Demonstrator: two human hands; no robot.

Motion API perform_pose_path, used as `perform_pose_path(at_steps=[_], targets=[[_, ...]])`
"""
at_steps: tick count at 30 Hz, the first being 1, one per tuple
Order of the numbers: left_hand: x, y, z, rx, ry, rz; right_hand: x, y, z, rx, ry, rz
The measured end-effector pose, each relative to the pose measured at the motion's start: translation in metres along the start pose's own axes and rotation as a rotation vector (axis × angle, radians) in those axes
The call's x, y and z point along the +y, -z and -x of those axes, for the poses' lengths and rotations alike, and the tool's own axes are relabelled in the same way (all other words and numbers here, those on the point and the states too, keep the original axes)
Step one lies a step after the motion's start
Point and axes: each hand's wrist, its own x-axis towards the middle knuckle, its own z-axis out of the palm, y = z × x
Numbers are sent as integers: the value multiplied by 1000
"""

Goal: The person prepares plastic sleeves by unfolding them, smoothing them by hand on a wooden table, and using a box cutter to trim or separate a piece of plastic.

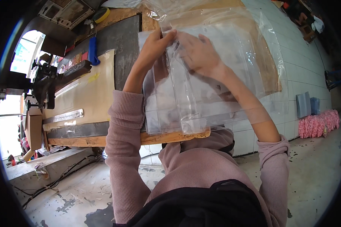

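A stack of clear plastic sheets or bags [231, 56] lies in front of me, its edge overhanging the table's near side. My left hand [158, 46] is at the far left part of the stack, thumb and fingers closed on the clear plastic. Close to it, on the right, my right hand [201, 55] reaches over the stack, its fingertips near the left hand's. Motion blurs its fingers, so their grip is unclear. A folded clear plastic strip [183, 94] runs from between the hands toward my body.
Left of the stack is a dark work mat [127, 49] with a tan sheet [98, 87], a ruler [63, 116] and a blue-handled tool [93, 52]. A black machine arm [70, 75] reaches over the table. Pink bundles [318, 124] lie on the floor by the tiled wall.
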Motion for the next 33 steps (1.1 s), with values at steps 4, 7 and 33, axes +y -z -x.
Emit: perform_pose_path(at_steps=[4,7,33], targets=[[2,-17,13,112,-15,-196,25,-19,-29,28,-208,-275],[11,-21,26,90,53,-176,29,-31,-40,220,-112,-68],[17,-30,40,66,61,-163,23,-33,-40,359,-216,-248]])
